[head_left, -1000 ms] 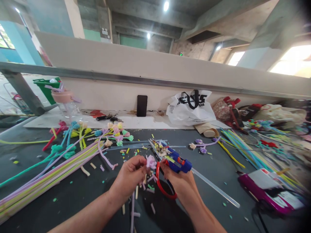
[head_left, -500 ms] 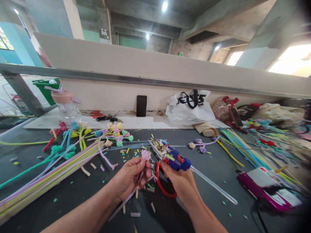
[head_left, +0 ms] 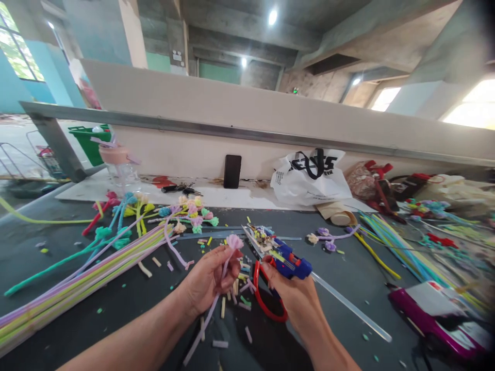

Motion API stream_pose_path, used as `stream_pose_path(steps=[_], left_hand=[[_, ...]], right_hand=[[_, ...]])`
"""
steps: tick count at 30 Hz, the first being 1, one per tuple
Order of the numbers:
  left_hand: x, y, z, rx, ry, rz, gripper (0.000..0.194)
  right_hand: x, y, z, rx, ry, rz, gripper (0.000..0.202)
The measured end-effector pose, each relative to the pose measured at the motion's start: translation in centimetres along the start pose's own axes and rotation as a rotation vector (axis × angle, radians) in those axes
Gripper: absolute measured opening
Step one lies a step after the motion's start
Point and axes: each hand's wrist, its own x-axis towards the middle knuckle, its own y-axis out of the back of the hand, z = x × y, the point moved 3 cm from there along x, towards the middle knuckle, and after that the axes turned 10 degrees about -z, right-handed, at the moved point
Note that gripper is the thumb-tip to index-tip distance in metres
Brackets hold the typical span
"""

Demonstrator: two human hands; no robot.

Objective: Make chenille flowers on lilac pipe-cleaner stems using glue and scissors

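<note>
A pale purple pipe-cleaner flower point(head_left: 234, 241) is pinched in my left hand point(head_left: 212, 275), its head standing above the fingertips. Its long stem point(head_left: 207, 322) runs across the fingers and down toward me. My right hand point(head_left: 288, 288) is wrapped round a blue glue gun point(head_left: 291, 262), with a clear glue stick point(head_left: 351, 306) poking out of its back. Scissors with red handles point(head_left: 260, 301) lie beside and partly under that hand, blades pointing away to the left. Around the gun's nozzle sit small coloured scraps point(head_left: 265, 239).
Bundled pipe cleaners point(head_left: 96, 281) and finished flowers point(head_left: 193, 211) lie on the left. More purple flowers point(head_left: 328, 239) and a magenta device point(head_left: 436, 319) are on the right. A phone point(head_left: 232, 171), white bag point(head_left: 309, 178) and clear cup point(head_left: 119, 167) stand along the back.
The view has swung slightly left. In my left hand the flower has turned, and more of its stem shows over the fingers. My right hand keeps its grip on the glue gun.
</note>
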Motion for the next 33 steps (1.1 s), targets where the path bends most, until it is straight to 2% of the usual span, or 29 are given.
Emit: stream_pose_path(steps=[5, 12, 17, 24, 29, 33], left_hand=[[0.0, -0.1, 0.2, -0.017, -0.004, 0.027, 0.011], [-0.1, -0.3, 1.0, 0.011, -0.083, 0.127, 0.025], [0.1, 0.3, 1.0, 0.028, -0.131, 0.139, 0.028], [0.4, 1.2, 0.9, -0.062, -0.143, 0.142, 0.027], [0.4, 0.8, 1.0, -0.068, -0.114, 0.124, 0.027], [0.3, 0.2, 1.1, -0.049, -0.095, 0.121, 0.027]], right_hand=[[0.1, 0.0, 0.4, -0.038, -0.039, -0.023, 0.024], [0.0, 0.0, 0.5, -0.124, -0.054, -0.048, 0.025], [0.2, -0.3, 0.4, -0.132, 0.014, -0.115, 0.021], [-0.4, -0.5, 0.3, -0.219, 0.095, -0.198, 0.017], [-0.3, -0.9, 1.5, -0.232, 0.095, -0.223, 0.020], [0.0, -0.8, 3.0, -0.322, 0.098, -0.155, 0.021]])
